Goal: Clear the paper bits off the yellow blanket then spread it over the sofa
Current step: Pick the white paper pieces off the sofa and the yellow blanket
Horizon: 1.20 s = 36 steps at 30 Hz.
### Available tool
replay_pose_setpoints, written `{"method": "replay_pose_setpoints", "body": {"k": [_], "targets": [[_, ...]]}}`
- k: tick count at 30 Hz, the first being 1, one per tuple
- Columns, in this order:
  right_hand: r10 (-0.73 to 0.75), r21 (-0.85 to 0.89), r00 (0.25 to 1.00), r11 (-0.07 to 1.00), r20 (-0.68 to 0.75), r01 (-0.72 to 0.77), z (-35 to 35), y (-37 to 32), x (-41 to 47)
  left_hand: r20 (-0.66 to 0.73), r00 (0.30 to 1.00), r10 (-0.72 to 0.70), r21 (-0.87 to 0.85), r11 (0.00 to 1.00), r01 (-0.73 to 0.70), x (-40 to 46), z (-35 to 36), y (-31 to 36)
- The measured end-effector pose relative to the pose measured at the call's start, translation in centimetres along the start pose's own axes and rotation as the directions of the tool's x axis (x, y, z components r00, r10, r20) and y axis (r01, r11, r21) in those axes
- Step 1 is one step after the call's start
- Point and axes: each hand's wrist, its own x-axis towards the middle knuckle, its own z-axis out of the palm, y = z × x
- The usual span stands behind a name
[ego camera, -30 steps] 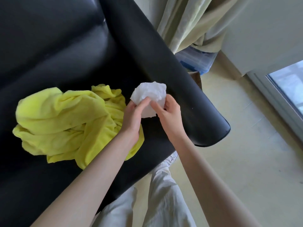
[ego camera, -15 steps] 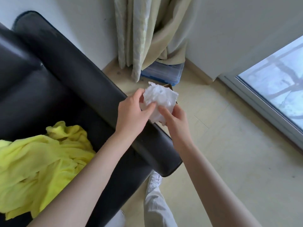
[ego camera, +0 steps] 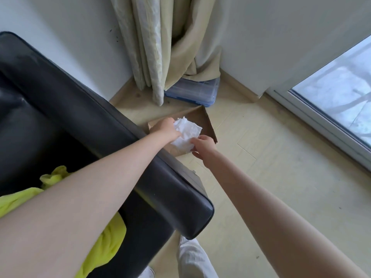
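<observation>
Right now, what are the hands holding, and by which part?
Both hold the crumpled white paper above the cardboard box: left hand at its left edge, right hand at its lower right edge.

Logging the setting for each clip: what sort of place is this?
Most likely a home living room: a black sofa against the wall, a floor-length curtain in the corner, and a glass door at floor level.
</observation>
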Motion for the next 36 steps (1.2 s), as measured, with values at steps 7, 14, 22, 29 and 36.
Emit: {"method": "replay_pose_setpoints", "body": {"k": [7, 14, 22, 29, 36], "targets": [[0.101, -0.057, 0.995, 0.993, -0.021, -0.102, 1.6, -0.5, 2.2, -0.058, 0.992, -0.115, -0.016, 0.993, 0.114, 2.2, 0.2, -0.6], [0.115, -0.129, 0.991, 0.984, -0.064, -0.122, 1.8, 0.1, 2.3, -0.061, 0.993, -0.097, -0.053, 0.994, 0.093, 2.6, -0.2, -2.2], [0.06, -0.128, 0.997, 0.99, -0.055, -0.067, 3.3, -0.6, 0.9, -0.197, 0.975, 0.099, 0.019, 0.995, -0.098, 1.5, -2.4, -4.4], [-0.181, -0.164, 0.981, 0.972, -0.068, 0.168, 6.5, -4.0, -3.3, -0.334, 0.914, 0.231, 0.034, 0.972, -0.233, -1.8, -4.8, -5.5], [-0.655, -0.371, 0.752, 0.717, -0.07, 0.59, 12.1, -6.3, -10.2, -0.664, 0.69, 0.288, -0.021, 0.915, -0.403, -6.8, -8.4, -11.4]]}}
